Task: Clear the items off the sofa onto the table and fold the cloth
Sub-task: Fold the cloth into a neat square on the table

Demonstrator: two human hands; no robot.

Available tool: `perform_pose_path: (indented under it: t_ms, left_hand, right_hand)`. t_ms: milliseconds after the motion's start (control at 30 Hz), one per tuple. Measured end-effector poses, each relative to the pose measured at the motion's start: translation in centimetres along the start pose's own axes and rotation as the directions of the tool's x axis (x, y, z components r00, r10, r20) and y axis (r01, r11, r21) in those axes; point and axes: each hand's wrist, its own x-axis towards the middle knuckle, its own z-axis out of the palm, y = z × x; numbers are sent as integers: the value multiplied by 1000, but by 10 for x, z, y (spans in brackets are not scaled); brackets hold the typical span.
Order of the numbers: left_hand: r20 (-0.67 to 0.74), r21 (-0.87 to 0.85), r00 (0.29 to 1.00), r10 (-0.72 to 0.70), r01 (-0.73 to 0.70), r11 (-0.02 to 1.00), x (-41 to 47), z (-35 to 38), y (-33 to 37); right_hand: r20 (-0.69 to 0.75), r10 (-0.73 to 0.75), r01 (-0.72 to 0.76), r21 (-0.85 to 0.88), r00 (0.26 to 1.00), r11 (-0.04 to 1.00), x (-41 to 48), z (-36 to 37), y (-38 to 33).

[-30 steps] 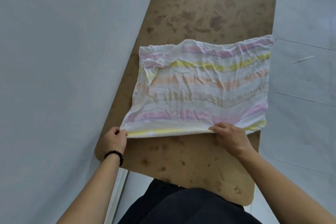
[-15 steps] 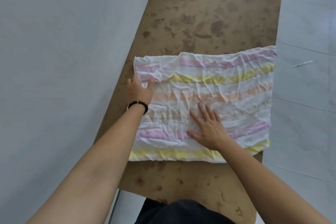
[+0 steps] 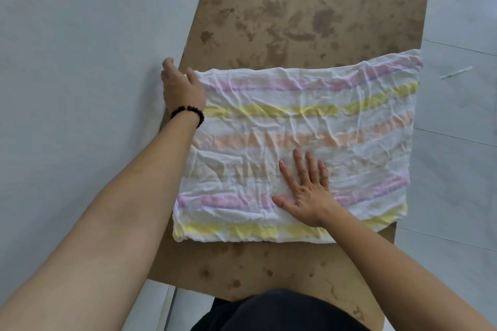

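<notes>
Probably folding cloth (image 3: 322, 121) along its left-right length next: left hand (image 3: 183, 88) loose-fingered at upper-left corner, right hand (image 3: 306, 191) splayed flat mid-cloth.

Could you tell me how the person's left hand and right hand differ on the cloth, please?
The left hand sits at the far left corner of the cloth, its grip unclear; the right hand lies flat mid-cloth, fingers spread. The left wrist wears a black bead bracelet; the right wrist is bare. Both touch the cloth on the table.

White cloth (image 3: 309, 126) striped pink, yellow, peach; stained brown table (image 3: 309, 8)
</notes>
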Motion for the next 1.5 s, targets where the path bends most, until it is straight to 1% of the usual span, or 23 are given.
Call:
perform_pose_path:
  t_ms: [33,100,167,200,267,367,433,500,600,667,700,767,833,867,967,1033,1100,1167,1233,1300,1367,1433,1500]
  left_hand:
    - [19,14,996,83,-83,996,-13,5,-4]
    - [35,137,968,248,-250,959,-49,12,-19]
    - [155,298,935,318,-351,888,-93,11,-45]
    - [254,363,913,320,-397,843,-113,8,-62]
    - [430,465,868,247,-447,764,-135,1,-99]
    - [508,555,854,114,-425,715,-121,-1,-118]
    - [554,563,829,74,-439,700,-106,0,-111]
    - [583,522,810,66,-436,733,-102,-4,-106]
    - [476,435,875,92,-325,840,-112,-31,-112]
    - [381,407,913,142,-304,861,-137,-56,-125]
    - [374,399,908,190,-342,851,-155,-65,-135]
    - [483,410,827,288,-504,760,-195,-79,-165]
    - [618,433,722,312,-644,631,-218,-88,-201]
    - [633,456,719,286,-645,613,-221,-92,-216]
    - [508,561,853,115,-429,708,-216,-105,-234]
    - [426,569,904,37,-299,766,-222,-114,-232]
    - [337,503,941,-38,-146,852,-236,-117,-218]
    - [216,402,964,-153,55,914,-249,-118,-195]
    - [171,329,946,-276,209,921,-252,-115,-179]
    - [224,271,882,-416,353,895,-247,-112,-168]
    - [252,217,827,-502,458,862,-237,-110,-162]
    - [313,185,798,-515,480,857,-228,-108,-155]
    - [398,142,777,-487,473,870,-222,-105,-150]
  right_hand:
    - [-1,2,-2,-2,1000,1000,0,0,0]
    - [-10,3,-3,8,1000,1000,-1,0,0]
    - [-19,4,-4,14,1000,1000,-1,1,0]
    - [-23,5,-5,14,1000,1000,-2,1,0]
    - [-42,4,-3,20,999,1000,-1,2,0]
    - [-58,4,-2,35,998,999,2,4,1]
    - [-51,2,0,32,999,999,2,4,1]
    - [-34,0,1,21,999,1000,2,4,2]
    - [-49,7,-6,19,999,1000,-1,4,-2]
    - [-162,15,-7,50,987,999,-5,8,-13]
    - [-246,-9,26,62,969,998,-7,13,-21]
    - [-363,-132,152,26,922,988,-10,25,-37]
    - [-333,-269,257,-83,904,963,-11,39,-46]
    - [-292,-298,270,-132,909,954,-11,46,-47]
    - [-203,-259,224,-181,944,958,-12,56,-46]
    - [-173,-220,189,-180,960,965,-13,56,-50]
    - [-185,-199,170,-164,962,972,-18,50,-57]
    - [-211,-237,204,-163,948,965,-29,46,-63]
    - [-198,-336,298,-195,921,934,-37,46,-65]
    - [-145,-414,376,-231,899,897,-42,48,-62]
    - [-103,-427,396,-232,898,889,-42,45,-61]
    - [-92,-410,386,-200,908,900,-38,33,-65]
    - [-157,-369,356,-106,916,929,-29,15,-74]
